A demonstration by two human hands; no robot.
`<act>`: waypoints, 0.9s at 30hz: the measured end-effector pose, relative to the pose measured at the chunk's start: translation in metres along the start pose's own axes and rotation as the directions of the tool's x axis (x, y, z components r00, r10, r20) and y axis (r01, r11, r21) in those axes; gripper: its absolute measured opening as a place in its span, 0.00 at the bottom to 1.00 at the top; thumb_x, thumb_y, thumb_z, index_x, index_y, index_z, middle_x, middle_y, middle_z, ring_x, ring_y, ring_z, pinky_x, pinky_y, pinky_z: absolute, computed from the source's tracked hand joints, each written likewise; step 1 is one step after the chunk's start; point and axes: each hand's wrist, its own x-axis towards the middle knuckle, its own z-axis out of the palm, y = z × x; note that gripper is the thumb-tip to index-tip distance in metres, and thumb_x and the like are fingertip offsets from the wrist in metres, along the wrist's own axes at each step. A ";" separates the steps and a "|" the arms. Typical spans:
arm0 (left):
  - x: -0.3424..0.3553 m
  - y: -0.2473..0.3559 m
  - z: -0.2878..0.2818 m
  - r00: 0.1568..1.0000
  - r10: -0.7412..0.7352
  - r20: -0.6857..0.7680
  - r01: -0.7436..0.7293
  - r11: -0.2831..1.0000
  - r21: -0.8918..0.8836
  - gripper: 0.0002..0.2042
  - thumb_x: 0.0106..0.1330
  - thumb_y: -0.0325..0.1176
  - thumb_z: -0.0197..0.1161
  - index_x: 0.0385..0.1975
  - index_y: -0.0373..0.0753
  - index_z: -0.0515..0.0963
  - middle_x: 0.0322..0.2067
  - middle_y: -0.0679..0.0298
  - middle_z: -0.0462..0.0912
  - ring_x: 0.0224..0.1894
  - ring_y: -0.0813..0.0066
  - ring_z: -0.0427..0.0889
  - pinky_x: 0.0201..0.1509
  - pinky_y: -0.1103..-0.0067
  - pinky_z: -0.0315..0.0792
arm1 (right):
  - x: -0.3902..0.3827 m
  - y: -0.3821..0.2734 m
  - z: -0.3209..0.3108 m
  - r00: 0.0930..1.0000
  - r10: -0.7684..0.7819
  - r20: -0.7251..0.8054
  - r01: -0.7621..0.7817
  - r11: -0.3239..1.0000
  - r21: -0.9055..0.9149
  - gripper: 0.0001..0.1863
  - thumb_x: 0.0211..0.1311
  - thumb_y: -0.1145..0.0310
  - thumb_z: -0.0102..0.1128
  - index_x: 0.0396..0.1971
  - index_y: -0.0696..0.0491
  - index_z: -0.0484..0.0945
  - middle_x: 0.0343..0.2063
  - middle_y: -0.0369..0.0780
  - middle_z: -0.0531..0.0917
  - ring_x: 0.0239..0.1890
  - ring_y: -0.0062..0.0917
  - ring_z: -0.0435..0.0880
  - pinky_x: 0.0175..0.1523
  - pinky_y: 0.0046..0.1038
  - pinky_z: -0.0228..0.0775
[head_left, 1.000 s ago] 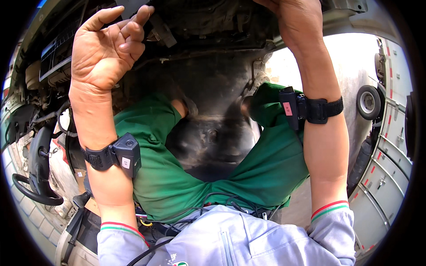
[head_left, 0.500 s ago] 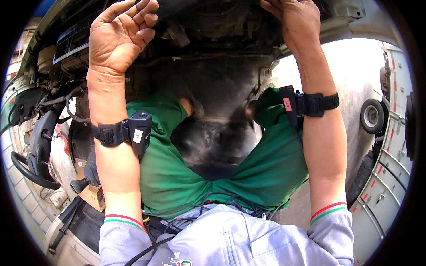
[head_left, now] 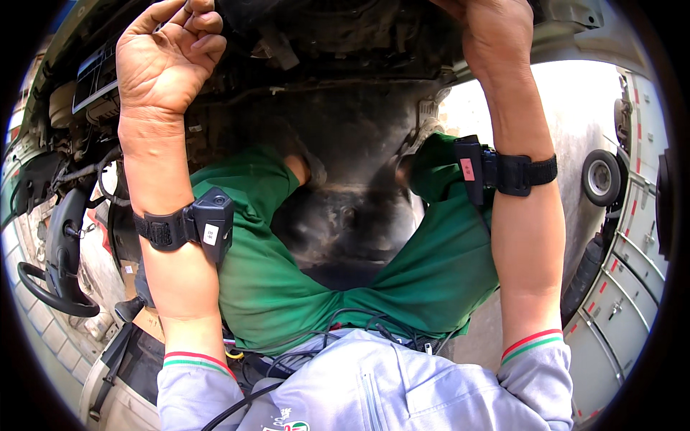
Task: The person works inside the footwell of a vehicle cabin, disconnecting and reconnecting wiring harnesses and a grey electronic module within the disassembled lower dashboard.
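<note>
My left hand (head_left: 164, 68) is raised at the upper left, palm toward me. Its fingers curl closed by the top edge, pinching something I cannot make out. My right hand (head_left: 496, 32) is raised at the upper right, back toward me; its fingers are cut off or hidden at the top edge. Between and behind the hands lies the dark, dirty underside of a vehicle dashboard (head_left: 323, 65). Black strapped devices sit on both forearms: one on the left arm (head_left: 211, 226), one on the right arm (head_left: 471, 169).
To the left a steering wheel (head_left: 57, 291) hangs on its column, near a black-knobbed lever (head_left: 129, 309). Black cables (head_left: 338, 323) cross my lap. My green-trousered legs are spread over the dark floor panel (head_left: 345, 215). Outside, on the right, stands a pale truck body (head_left: 611, 309) with a wheel (head_left: 601, 179).
My left hand and forearm have shifted left and slightly up. My right hand has moved a little to the right, and fewer of its fingers show.
</note>
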 end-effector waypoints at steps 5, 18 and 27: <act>-0.003 0.007 -0.007 0.999 0.017 -0.041 -0.020 0.998 -0.061 0.11 0.63 0.24 0.56 0.44 0.31 0.71 0.32 0.64 0.74 0.33 0.72 0.68 0.32 0.79 0.60 | 0.005 0.008 -0.003 0.999 -0.032 0.005 0.031 0.998 0.055 0.17 0.64 0.53 0.66 0.34 0.54 0.79 0.27 0.34 0.83 0.28 0.20 0.84 0.33 0.21 0.78; -0.013 0.010 -0.024 0.995 0.044 -0.086 -0.050 0.996 -0.069 0.11 0.63 0.24 0.56 0.44 0.32 0.70 0.32 0.64 0.72 0.32 0.73 0.67 0.31 0.80 0.59 | 0.002 0.010 0.002 0.998 -0.061 -0.013 0.062 0.994 0.091 0.15 0.65 0.54 0.65 0.36 0.51 0.78 0.24 0.32 0.81 0.24 0.21 0.85 0.28 0.19 0.77; -0.021 0.017 -0.024 0.997 0.050 -0.059 -0.054 0.997 -0.061 0.10 0.64 0.25 0.56 0.44 0.32 0.71 0.32 0.64 0.73 0.32 0.73 0.68 0.31 0.80 0.61 | 0.005 0.011 0.006 0.999 -0.038 -0.005 0.039 0.996 0.082 0.14 0.67 0.54 0.62 0.38 0.51 0.79 0.28 0.33 0.82 0.27 0.17 0.83 0.31 0.18 0.78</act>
